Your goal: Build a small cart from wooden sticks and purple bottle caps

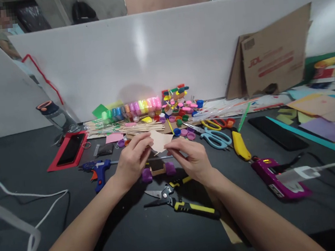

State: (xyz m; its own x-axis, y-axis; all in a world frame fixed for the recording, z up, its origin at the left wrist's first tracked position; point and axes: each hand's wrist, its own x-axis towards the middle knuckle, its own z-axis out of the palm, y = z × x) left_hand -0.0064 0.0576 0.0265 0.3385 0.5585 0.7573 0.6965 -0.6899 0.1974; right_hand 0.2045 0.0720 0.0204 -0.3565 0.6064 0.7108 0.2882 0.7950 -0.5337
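Observation:
Between my two hands is a small piece of cream paper (pixel 159 141), held above the dark table. My left hand (pixel 133 157) pinches its left edge, and my right hand (pixel 190 155) pinches the lower right edge. Just below them sits a small piece with purple wheel-like ends (pixel 146 175) joined by a wooden bar. Nearer to me lies a pair of shears (pixel 165 196) with yellow and black handles, blades apart and pointing left. A blue glue gun (pixel 100 172) rests left of my left hand.
Blue-handled scissors (pixel 216 136), a yellow cutter (pixel 241 145) and a magenta power strip (pixel 279 180) lie to the right. Wooden sticks (pixel 144 127) and coloured clay pots (pixel 136 109) line the back. A phone (pixel 70 149) and a bottle (pixel 57 118) are at left. Cardboard (pixel 275 52) leans against the white partition (pixel 178 53).

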